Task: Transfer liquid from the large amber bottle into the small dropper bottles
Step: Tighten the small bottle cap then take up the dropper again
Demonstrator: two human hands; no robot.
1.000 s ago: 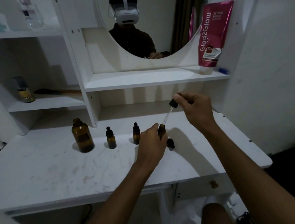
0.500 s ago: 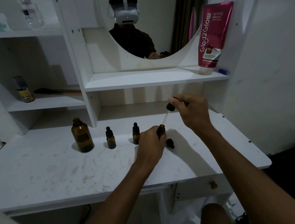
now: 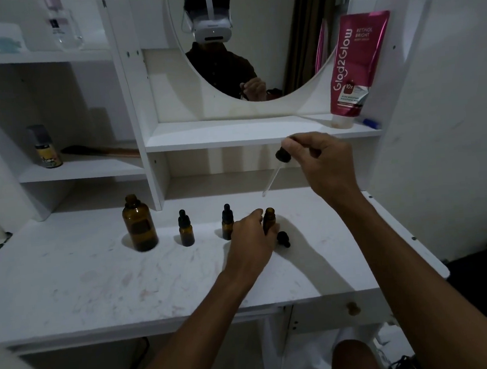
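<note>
Head view: a large amber glass bottle [image 3: 139, 224] stands uncapped toward the back edge of the white, faintly marbled worktop [image 3: 83, 280], left of its middle; to its right, in a row along that edge, stands a first small amber dropper bottle with a black cap [image 3: 186, 229], then a second capped small amber dropper bottle [image 3: 227, 222], just beside the left hand [image 3: 250, 239]; the left hand has its fingers curled round a third small amber bottle [image 3: 269, 219], which stands upright on the worktop with its mouth uncovered; a loose black cap [image 3: 283, 239] lies on the worktop just right of that bottle, slightly nearer the front edge; the right hand [image 3: 320, 163] is raised over the back right part of the worktop, pinching the black bulb of a dropper with a clear glass pipette [image 3: 276, 169]; the pipette slants down and to the left, its tip just above the open bottle's mouth and apart from it; whether liquid sits in the pipette cannot be told. On the shelf behind the back edge, a pink plastic tube [image 3: 354, 65] stands on its cap at the right end; a round mirror [image 3: 253, 36] hangs above; a small grey-capped can [image 3: 46, 147] stands on the lower left shelf.
</note>
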